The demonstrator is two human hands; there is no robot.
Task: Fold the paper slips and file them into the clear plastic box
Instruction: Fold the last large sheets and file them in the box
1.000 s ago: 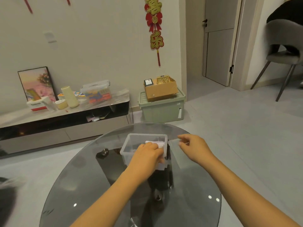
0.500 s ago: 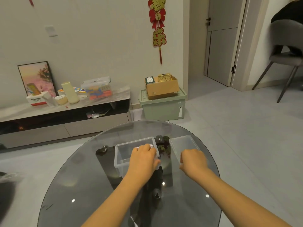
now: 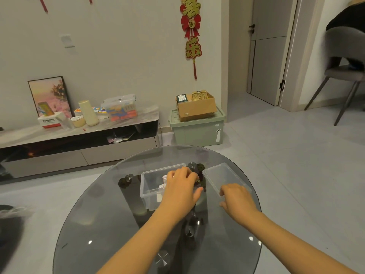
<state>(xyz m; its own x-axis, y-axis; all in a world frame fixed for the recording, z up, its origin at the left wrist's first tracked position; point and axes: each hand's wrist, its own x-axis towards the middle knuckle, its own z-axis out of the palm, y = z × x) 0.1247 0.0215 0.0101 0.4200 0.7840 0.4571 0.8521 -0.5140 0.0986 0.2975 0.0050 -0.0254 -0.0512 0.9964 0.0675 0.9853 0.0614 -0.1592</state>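
On the glass table (image 3: 94,224), my left hand (image 3: 180,191) has come down over the right side of the box (image 3: 151,189), fingers curled over the far rim and thumb on the near wall; whether it pinches a slip I cannot tell. White slips (image 3: 163,182) stand inside, beside that hand. My right hand (image 3: 236,198), which a second ago hovered with curled fingers, now rests on the near end of the lid (image 3: 219,176), fingers bent over its edge. I judge the filing close to done, with the lid next. Nothing stands between lid and box but my own left hand. Beyond the table, a low cabinet (image 3: 79,139) and a green crate (image 3: 195,131) sit well apart from the work.
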